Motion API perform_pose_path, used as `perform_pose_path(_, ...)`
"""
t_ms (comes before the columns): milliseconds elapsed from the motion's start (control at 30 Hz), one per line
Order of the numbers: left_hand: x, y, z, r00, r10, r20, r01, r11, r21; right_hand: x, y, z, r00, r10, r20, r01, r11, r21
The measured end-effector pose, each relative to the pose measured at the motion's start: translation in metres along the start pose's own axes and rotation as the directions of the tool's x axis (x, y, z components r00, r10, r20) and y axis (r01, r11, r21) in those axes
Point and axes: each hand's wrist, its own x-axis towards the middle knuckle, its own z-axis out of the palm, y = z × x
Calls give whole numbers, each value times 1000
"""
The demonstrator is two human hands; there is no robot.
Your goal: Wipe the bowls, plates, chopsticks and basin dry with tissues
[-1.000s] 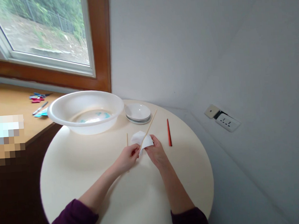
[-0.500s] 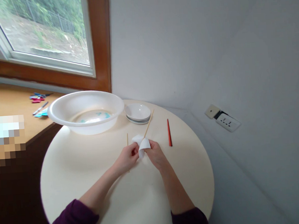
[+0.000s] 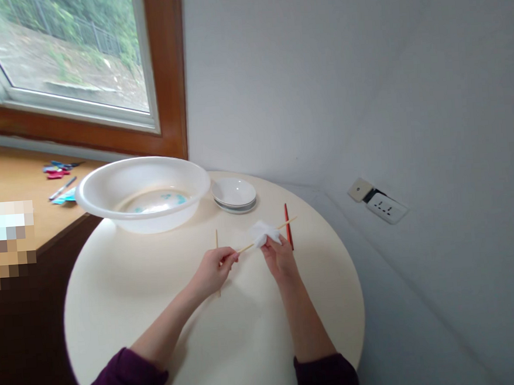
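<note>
My left hand (image 3: 218, 267) pinches the near end of a pale wooden chopstick (image 3: 245, 248), which slants up to the right. Around the chopstick's middle, my right hand (image 3: 279, 256) grips a white tissue (image 3: 265, 232), and the far end sticks out past it. A second pale chopstick (image 3: 217, 240) lies on the table, partly behind my left hand. Just beyond my right hand rests a pair of red chopsticks (image 3: 288, 225).
The round cream table (image 3: 128, 307) carries a large white basin (image 3: 85, 193) with water at the back left. Stacked white dishes (image 3: 234, 191) stand beside it. A wooden desk (image 3: 13, 165) adjoins on the left, and a wall with a socket (image 3: 385, 208) rises on the right.
My right hand has moved right and up with the tissue along the chopstick. The chopstick has tilted from steep to nearly level, its left end now showing at my left fingertips.
</note>
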Motion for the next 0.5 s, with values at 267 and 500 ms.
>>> perform_pose_path(267, -1, -3, 1, 1000, -10, -20, 11, 999, 39, 17, -7, -28, 983, -109, -145, 117, 992, 48)
perform_pose_path(500, 0, -6, 2, 999, -23, -25, 24, 998, 51, 23, -9, -39, 971, -128, -200, 144, 987, 68)
